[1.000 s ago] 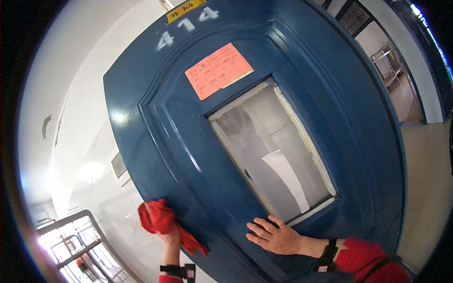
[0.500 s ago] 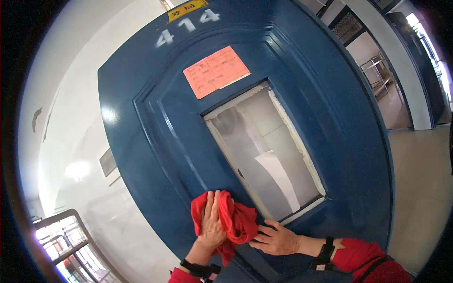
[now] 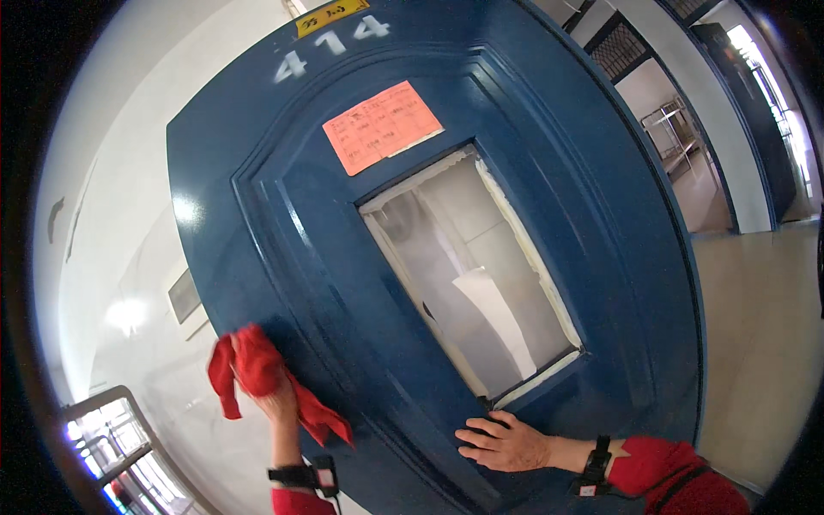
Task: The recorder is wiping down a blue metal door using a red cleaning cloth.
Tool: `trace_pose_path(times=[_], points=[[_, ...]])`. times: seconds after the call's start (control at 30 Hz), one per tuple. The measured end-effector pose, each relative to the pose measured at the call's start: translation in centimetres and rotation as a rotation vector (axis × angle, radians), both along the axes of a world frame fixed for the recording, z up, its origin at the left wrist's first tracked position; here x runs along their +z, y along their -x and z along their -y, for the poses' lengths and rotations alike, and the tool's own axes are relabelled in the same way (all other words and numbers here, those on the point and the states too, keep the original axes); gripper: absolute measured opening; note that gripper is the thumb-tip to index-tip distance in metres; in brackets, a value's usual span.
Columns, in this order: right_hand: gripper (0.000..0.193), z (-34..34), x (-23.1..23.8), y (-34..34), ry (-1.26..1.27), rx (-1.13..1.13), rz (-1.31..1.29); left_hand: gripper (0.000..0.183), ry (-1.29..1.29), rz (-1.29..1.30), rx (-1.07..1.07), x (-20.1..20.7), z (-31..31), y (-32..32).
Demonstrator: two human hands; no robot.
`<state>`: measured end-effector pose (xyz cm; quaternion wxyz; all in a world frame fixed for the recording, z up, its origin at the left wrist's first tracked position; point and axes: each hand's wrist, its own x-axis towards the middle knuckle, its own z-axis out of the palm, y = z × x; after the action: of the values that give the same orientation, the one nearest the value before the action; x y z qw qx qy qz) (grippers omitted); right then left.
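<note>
A red cloth (image 3: 257, 365) is under my left hand (image 3: 276, 402), bunched against the left edge of a dark blue door (image 3: 412, 386). One corner of the cloth hangs past the edge and another trails to the right. Its folds hide most of my left fingers. My right hand (image 3: 505, 443) rests on the door just below its window (image 3: 493, 283), fingers stretched out and nothing held. The window has a rough pale border, and a white strip shows in it.
An orange-pink paper sheet (image 3: 382, 127) is stuck above the window, with a yellow label (image 3: 333, 15) at the door's top. A white wall (image 3: 112, 257) and a metal-framed window (image 3: 129, 455) lie left. Tiled floor (image 3: 755, 318) and an open doorway (image 3: 687, 163) appear right.
My left hand has carried the red cloth from beside the window's lower corner leftward to the door's edge. My right hand stays on the door below the window. The view has shifted slightly.
</note>
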<state>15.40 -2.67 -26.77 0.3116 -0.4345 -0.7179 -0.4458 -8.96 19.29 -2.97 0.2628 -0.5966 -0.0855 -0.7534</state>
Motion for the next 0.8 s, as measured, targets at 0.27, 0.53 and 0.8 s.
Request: trace_pose_path(times=[0.27,0.53,0.8], points=[[0.040,-0.3,-0.3,0.2,0.031,0.110,-0.110,0.045,0.316,-0.500,0.046,-19.5,2.8,-1.4],[0.036,0.0,-0.2,0.1,0.031,0.136,-0.105,0.051,0.050,-0.709,0.372,-16.2,6.4,-2.6],[0.029,-0.2,-0.3,-0.2,-0.035,0.102,-0.050,0.055,0.102,-0.447,0.077,-10.8,11.1,-10.7]])
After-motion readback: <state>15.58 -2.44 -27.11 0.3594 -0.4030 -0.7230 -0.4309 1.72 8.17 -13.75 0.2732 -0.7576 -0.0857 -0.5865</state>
